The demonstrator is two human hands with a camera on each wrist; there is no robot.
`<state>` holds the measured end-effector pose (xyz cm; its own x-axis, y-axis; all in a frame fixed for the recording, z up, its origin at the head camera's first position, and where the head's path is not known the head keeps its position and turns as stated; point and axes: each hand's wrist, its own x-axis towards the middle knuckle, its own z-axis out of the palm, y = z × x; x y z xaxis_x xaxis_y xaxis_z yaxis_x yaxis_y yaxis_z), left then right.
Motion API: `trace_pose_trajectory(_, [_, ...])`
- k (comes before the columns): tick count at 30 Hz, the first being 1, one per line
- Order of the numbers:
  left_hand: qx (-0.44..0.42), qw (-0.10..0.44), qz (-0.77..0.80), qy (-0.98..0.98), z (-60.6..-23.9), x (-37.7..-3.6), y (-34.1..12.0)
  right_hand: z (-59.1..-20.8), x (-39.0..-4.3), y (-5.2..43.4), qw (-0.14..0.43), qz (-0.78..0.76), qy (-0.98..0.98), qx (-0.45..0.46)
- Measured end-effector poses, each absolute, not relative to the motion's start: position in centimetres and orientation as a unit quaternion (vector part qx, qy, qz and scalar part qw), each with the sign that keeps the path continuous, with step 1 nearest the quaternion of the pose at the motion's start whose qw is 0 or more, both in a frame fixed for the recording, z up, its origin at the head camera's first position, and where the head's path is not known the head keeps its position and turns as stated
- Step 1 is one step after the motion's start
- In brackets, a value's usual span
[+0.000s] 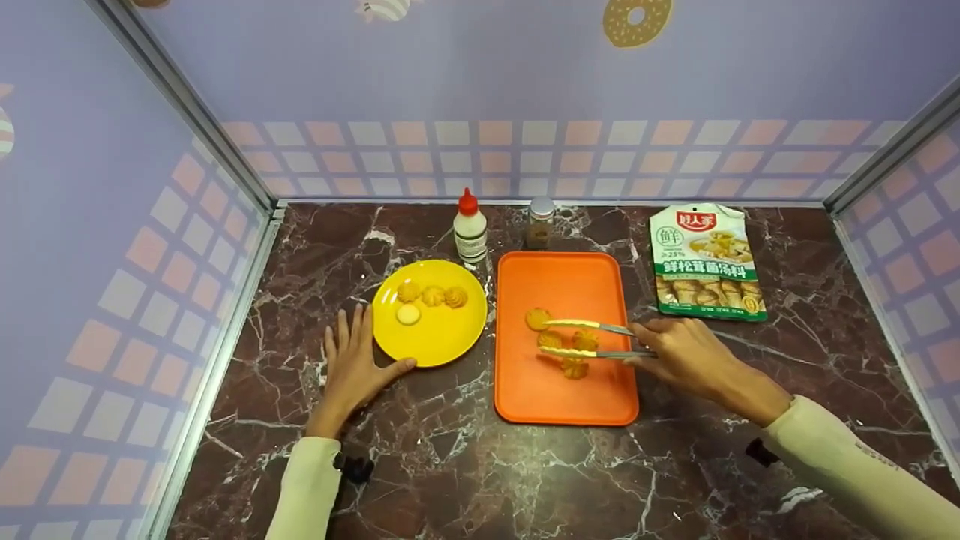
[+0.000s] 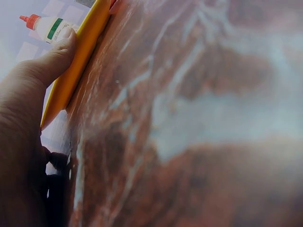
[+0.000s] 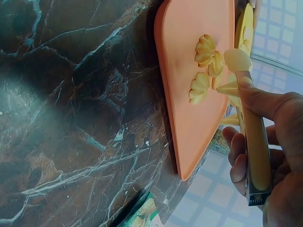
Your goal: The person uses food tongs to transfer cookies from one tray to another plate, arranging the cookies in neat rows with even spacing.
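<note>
My right hand [image 1: 660, 346] grips a pair of yellow-tipped metal tongs [image 1: 592, 339] over the orange tray [image 1: 562, 285]. The tongs' arms are spread, with their tips among several small brown cookies [image 1: 574, 367] on the tray. In the right wrist view the fingers curl round the tongs' handle [image 3: 255, 142], and the cookies [image 3: 206, 51] lie on the tray [image 3: 189, 118]. My left hand [image 1: 352, 360] lies flat on the marble, thumb against the rim of the yellow plate [image 1: 435, 346]. The plate holds several cookies [image 1: 433, 295]. In the left wrist view the thumb [image 2: 52, 61] touches the plate edge [image 2: 78, 61].
A white squeeze bottle with a red cap [image 1: 470, 227] and a small spice jar [image 1: 540, 222] stand behind the plate and tray. A green-and-white food packet [image 1: 705, 261] lies at the back right. Walls enclose the dark marble table [image 1: 450, 465] on three sides.
</note>
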<state>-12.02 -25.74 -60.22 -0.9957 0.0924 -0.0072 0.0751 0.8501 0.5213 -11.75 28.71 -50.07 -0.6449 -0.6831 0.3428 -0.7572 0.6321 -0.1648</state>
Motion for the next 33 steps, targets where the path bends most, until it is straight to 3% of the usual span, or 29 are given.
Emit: trace_pose_trajectory(33, [0.042, 0.019, 0.269, 0.962, -60.2, -12.0, -25.7, -49.8, -12.9, 27.9, 0.051, 0.141, -0.909, 0.39])
